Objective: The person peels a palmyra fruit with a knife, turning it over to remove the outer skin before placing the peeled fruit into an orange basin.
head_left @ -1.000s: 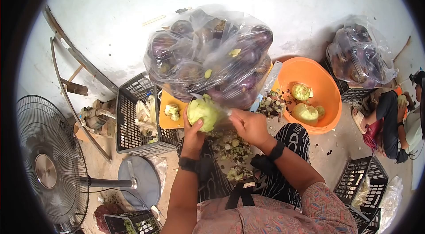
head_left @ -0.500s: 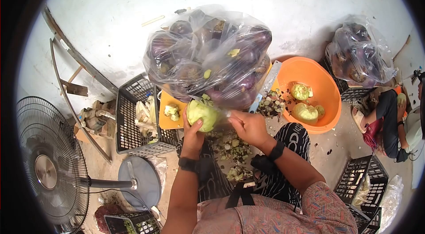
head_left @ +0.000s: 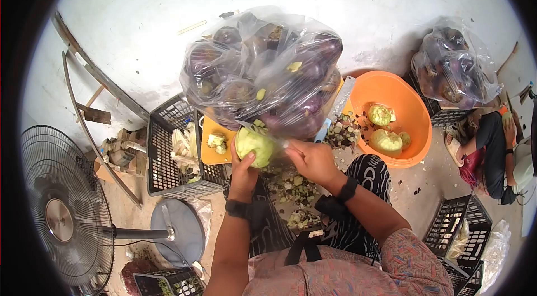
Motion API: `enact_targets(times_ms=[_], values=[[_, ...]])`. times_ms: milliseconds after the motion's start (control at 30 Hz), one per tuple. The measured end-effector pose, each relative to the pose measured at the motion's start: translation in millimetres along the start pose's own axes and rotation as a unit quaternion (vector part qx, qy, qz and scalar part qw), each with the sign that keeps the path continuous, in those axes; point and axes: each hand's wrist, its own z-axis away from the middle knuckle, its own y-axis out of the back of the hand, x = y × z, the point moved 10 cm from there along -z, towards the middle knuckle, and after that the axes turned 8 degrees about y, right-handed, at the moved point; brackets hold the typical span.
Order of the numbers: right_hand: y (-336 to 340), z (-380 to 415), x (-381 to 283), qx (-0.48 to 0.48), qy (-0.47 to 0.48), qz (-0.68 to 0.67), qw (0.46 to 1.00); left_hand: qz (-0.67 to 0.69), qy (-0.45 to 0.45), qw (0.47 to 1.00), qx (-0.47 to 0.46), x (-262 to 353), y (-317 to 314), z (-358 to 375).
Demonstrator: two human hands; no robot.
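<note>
My left hand (head_left: 244, 172) cups a peeled, pale green kohlrabi (head_left: 254, 146) from the left side, thumb across its front. Close by on the right, my right hand (head_left: 314, 160) is closed around a knife whose blade (head_left: 278, 148) is smeared by motion against the kohlrabi's right side. Directly beyond both hands sits a large clear plastic bag (head_left: 263, 66) full of purple kohlrabi. Left of the kohlrabi, a cut pale piece (head_left: 217, 142) lies on a yellow board (head_left: 210, 155). Peelings (head_left: 299, 189) are scattered on the floor beneath my hands.
An orange basin (head_left: 417, 139) holds several peeled kohlrabi. Beside it stands a wide metal blade (head_left: 342, 94) with a blue handle. Black crates (head_left: 168, 181) and a standing fan (head_left: 59, 220) are at left. Another person (head_left: 495, 150) sits at far right near a second bag (head_left: 456, 66).
The right hand has shifted very slightly left with the knife. My left hand and the kohlrabi stay almost in place. On the far right, the other person's arm has moved a little.
</note>
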Motion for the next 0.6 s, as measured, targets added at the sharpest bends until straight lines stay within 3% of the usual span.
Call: enact_targets(times_ms=[600], values=[[-15,-11,6,0.007,0.004,-0.007,1.000,0.009,0.033,0.999,-0.004,-5,4,0]])
